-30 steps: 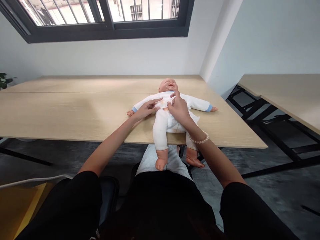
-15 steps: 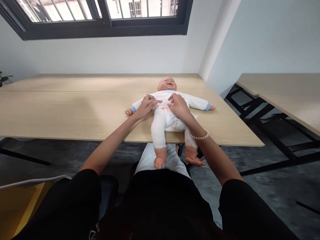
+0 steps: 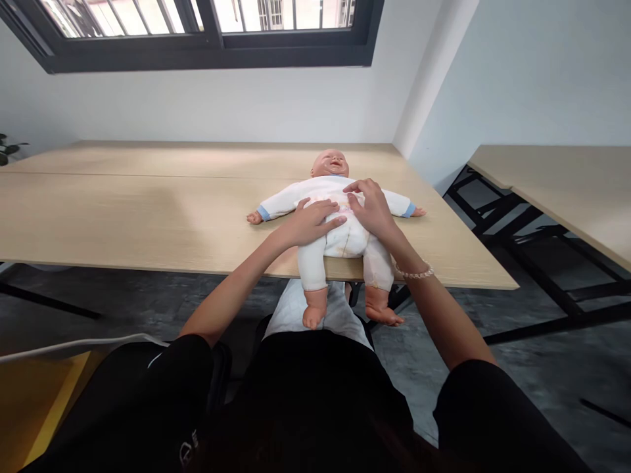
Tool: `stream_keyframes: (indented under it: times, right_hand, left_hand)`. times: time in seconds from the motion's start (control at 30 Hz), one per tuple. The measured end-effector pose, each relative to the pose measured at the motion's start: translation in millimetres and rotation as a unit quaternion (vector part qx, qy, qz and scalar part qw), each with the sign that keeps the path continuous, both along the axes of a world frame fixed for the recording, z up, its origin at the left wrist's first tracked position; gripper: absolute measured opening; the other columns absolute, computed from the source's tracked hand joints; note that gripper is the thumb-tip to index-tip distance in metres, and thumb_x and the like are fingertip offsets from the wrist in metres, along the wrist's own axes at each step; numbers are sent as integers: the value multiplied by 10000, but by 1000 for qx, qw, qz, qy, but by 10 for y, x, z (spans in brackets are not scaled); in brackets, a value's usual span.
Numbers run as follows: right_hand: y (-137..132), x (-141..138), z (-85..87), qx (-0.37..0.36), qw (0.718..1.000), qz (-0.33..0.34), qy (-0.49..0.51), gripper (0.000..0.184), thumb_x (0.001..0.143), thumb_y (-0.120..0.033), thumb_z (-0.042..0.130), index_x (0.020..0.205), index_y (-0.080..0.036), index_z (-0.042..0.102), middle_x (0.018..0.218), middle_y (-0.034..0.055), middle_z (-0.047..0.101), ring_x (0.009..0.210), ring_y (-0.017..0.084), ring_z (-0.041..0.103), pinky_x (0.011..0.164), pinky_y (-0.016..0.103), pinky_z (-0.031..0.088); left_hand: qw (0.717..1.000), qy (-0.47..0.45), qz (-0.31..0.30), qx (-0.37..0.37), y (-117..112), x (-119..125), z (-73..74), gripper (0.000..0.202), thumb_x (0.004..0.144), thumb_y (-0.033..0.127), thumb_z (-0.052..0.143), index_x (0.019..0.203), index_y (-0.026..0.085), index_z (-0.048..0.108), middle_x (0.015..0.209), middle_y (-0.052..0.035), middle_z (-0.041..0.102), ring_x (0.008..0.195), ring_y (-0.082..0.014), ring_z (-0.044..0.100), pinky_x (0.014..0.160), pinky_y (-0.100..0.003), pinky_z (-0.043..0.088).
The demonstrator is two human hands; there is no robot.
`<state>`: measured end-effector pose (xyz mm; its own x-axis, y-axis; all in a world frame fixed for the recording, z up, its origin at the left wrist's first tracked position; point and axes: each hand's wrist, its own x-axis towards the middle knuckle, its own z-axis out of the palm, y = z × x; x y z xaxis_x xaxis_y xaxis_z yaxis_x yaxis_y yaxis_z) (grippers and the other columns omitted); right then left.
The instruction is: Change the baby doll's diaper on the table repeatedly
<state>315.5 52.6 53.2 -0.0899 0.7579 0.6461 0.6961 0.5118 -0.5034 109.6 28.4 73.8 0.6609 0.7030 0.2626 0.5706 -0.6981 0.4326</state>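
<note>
Doll (image 3: 325,188) on its back on the counter (image 3: 148,217), near the front edge, head toward the wall (image 3: 221,105), legs toward the person. Arms spread wide to both sides; white top, blue cuffs (image 3: 409,209). Both feet (image 3: 314,314) extend past the edge, above the person's light trousers (image 3: 288,312).

Left hand (image 3: 311,223): palm down across the front of the diaper (image 3: 348,242), fingers stretched out and lying near one another, thumb set apart. Nothing seen pinched there.

Right hand (image 3: 372,207): at the doll's belly on the other side, fingers bent, thumb and forefinger near each other. Cannot tell whether cloth is caught between them (the gap is too small to read). Beaded bracelet (image 3: 414,271) on that wrist.

Diaper is white with a coloured print near the waist and a yellowish line down the front, sitting between white-covered legs.

Surroundings: dark-framed window (image 3: 207,56) with bars beyond the glass; plant (image 3: 8,150) at the far left; second table (image 3: 557,164) on black legs to the right.
</note>
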Motion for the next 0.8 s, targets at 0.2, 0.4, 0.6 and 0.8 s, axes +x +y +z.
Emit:
stream_keyframes:
  times: [0.2,0.4,0.6,0.8]
  right_hand:
    - [-177,259,-112,31,996,-19,80,209,998,-342,471,917,-217,616,1019,103,682,1029,257,629,960,432,501]
    - [-332,320,-207,69,992,-59,86,335,1008,-446,482,807,-221,628,904,103,683,931,270,636,897,447,511]
    - [-363,260,-235,17,1000,6,25,433,1012,-510,480,774,-211,683,835,86,687,817,250,630,809,417,502]
    - [-327,279,-238,-8,998,57,17,413,993,-527,516,815,-216,723,919,88,669,926,259,597,894,440,496]
  left_hand:
    - [1000,-16,-1,12,-42,176,-36,613,1040,560,452,1449,115,555,1459,-204,595,1395,-390,512,1225,-535,277]
    - [999,26,1,39,-78,151,-156,673,1046,530,446,1530,63,447,1597,-207,458,1549,-360,337,1283,-501,207]
    - [999,24,18,38,-111,114,-222,681,1041,572,419,1547,117,416,1656,-185,377,1576,-312,303,1292,-469,198]
    - [1000,-17,16,21,-84,105,-300,656,1033,574,442,1543,162,412,1638,-166,418,1552,-312,350,1283,-477,206]
